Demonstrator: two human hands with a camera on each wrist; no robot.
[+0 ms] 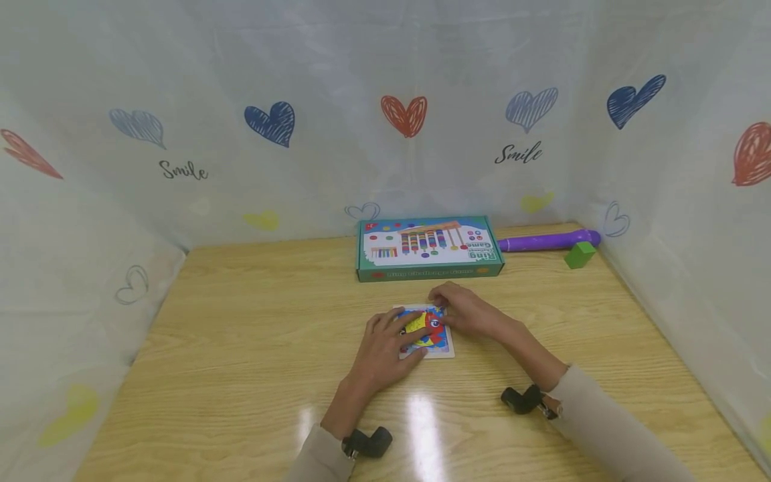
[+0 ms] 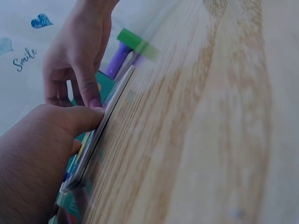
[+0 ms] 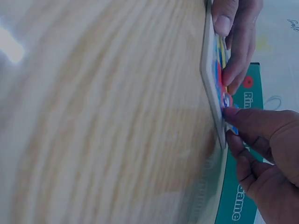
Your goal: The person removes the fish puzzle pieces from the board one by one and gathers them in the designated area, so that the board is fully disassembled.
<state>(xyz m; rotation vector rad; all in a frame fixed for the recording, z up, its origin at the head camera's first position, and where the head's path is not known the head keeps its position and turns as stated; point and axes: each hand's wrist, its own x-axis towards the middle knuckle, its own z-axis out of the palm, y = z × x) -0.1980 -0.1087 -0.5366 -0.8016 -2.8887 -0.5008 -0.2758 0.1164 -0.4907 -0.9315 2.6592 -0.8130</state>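
Observation:
A small square picture puzzle (image 1: 446,349), with a red and yellow fish on blue, lies flat on the table in the head view. My left hand (image 1: 385,348) rests on its left part, fingers spread over the picture. At the far right corner, my right hand (image 1: 470,313) pinches a small blue puzzle piece (image 3: 232,128) between thumb and fingertips, as the right wrist view shows. The puzzle's pale edge (image 2: 112,105) runs beside my left thumb in the left wrist view. Fingers hide much of the picture.
Behind the puzzle lies a green ring game box (image 1: 430,273). A purple stick (image 1: 542,242) extends from the box's right side, with a green block (image 1: 580,255) in front of its end. White curtains with hearts (image 1: 403,117) surround the wooden table (image 1: 253,335).

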